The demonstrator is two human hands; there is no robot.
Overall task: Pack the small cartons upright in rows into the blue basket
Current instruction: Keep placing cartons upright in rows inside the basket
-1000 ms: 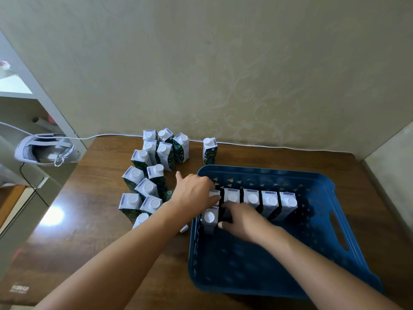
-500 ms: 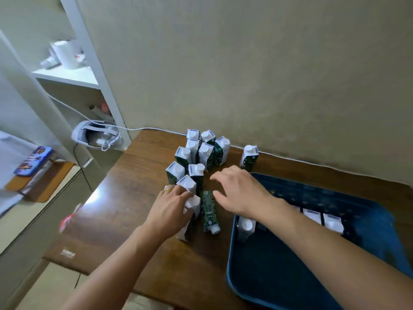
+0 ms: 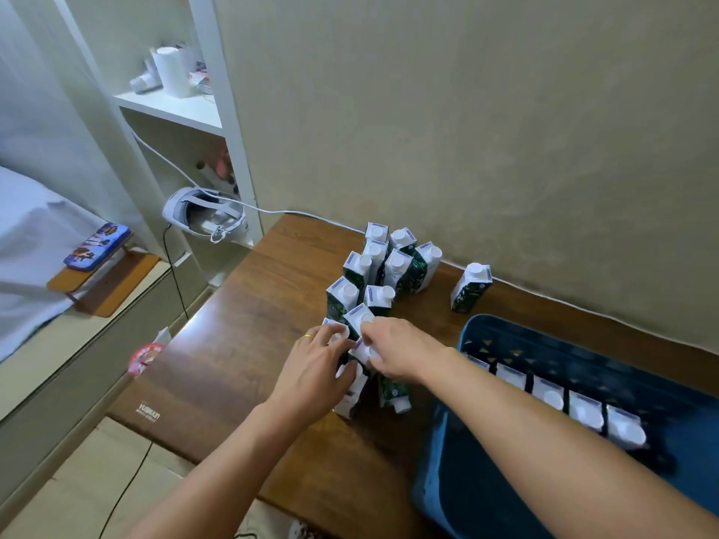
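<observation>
Both hands have left the basket [image 3: 478, 328], where 1 row of 5 cartons [image 3: 585, 412] stands. Left hand [image 3: 315, 367] and right hand [image 3: 397, 354] each grip another carton on the table [image 3: 241, 344].

Two hands down in a bunch of cartons [image 3: 383, 268] on a brown table [image 3: 249, 324]. Left hand [image 3: 317, 369] curled round one carton [image 3: 352, 394]. Right hand [image 3: 398, 354] pinching a white cap [image 3: 367, 350]. One carton lying flat [image 3: 395, 394] just beside. One alone [image 3: 470, 287] near the wall. Five more upright in a row [image 3: 564, 402] inside the blue basket [image 3: 439, 496]. White headset [image 3: 204, 213] by a shelf [image 3: 173, 107].
</observation>
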